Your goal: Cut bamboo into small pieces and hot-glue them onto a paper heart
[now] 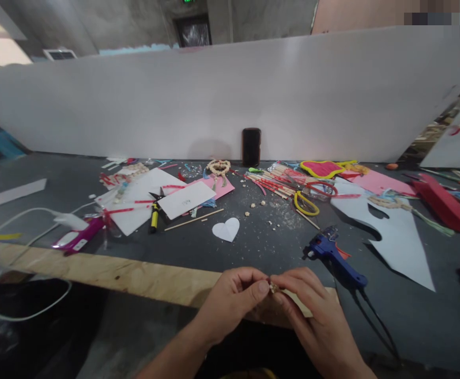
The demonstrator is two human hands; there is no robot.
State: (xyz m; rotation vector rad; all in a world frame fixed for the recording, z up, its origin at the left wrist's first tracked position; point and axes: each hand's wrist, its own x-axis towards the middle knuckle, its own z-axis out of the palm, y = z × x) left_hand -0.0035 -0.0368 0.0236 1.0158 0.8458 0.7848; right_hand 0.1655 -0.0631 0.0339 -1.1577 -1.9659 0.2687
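At the table's front edge my left hand (pixel 240 300) and my right hand (pixel 312 308) meet, fingertips pinched round a small pale beige piece (pixel 273 287). Its exact shape is mostly hidden by the fingers. Beyond them a white paper heart (pixel 226 230) lies on the dark table (pixel 198 252). Several small beige pieces (pixel 263 203) and crumbs are scattered behind and to the right of the heart. A blue glue gun (pixel 334 258) rests to the right of my right hand, its nozzle end pointing away from me.
Yellow-handled scissors (pixel 306 203), striped sticks (pixel 271 181) and a cut white sheet (pixel 403 242) lie to the right. A black phone (pixel 251 147) leans on the white partition (pixel 174 105). At left are yellow-handled pliers (pixel 154 217), a purple tool (pixel 81 236) and a white cable (pixel 28 210).
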